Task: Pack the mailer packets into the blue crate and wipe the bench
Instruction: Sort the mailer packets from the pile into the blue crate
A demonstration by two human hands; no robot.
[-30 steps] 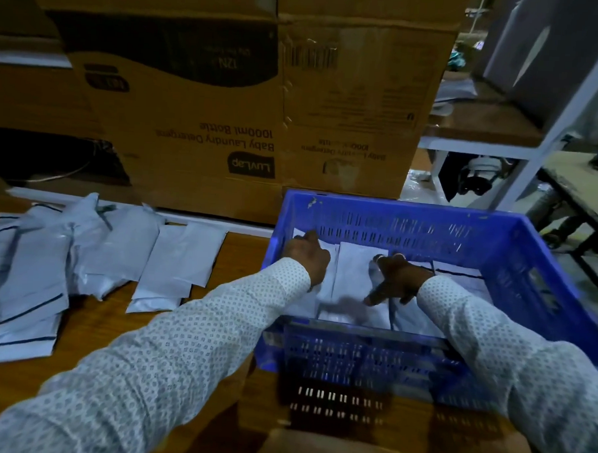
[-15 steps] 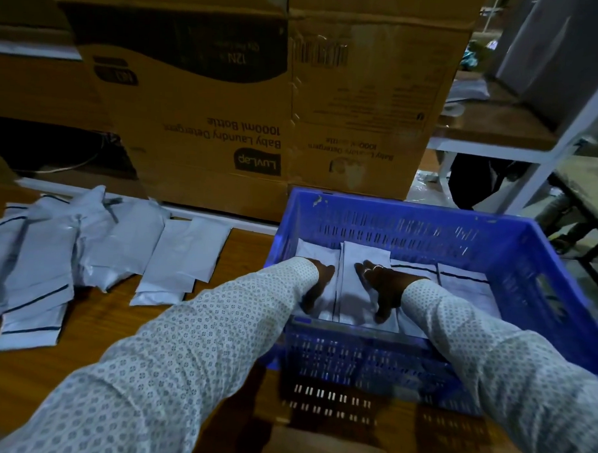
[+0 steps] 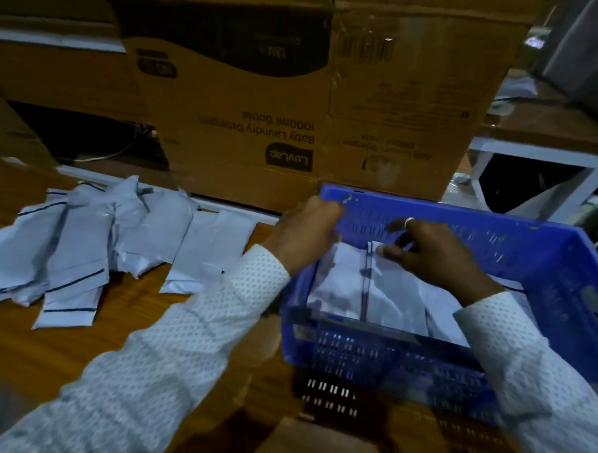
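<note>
The blue crate (image 3: 469, 220) stands on the wooden bench (image 3: 122, 324), right of centre. White mailer packets (image 3: 342, 290) lie flat side by side inside it. Several more mailer packets (image 3: 153, 233) are spread over the bench to the crate's left. My left hand (image 3: 304, 230) hovers over the crate's back left corner, fingers loosely curled, nothing visible in it. Above the packets in the crate is my right hand (image 3: 433, 256), with its fingers spread and the thumb close to a packet's upper edge. Both hands are blurred by motion.
A large cardboard carton (image 3: 261, 105) stands right behind the crate and the loose packets. More cartons fill the back left. A white shelf frame (image 3: 540, 154) is at the right. A cardboard flap (image 3: 315, 442) lies at the near edge below the crate.
Both hands were pressing flat on the packets in the crate; they have lifted off. My left hand has risen toward the crate's back left corner.
</note>
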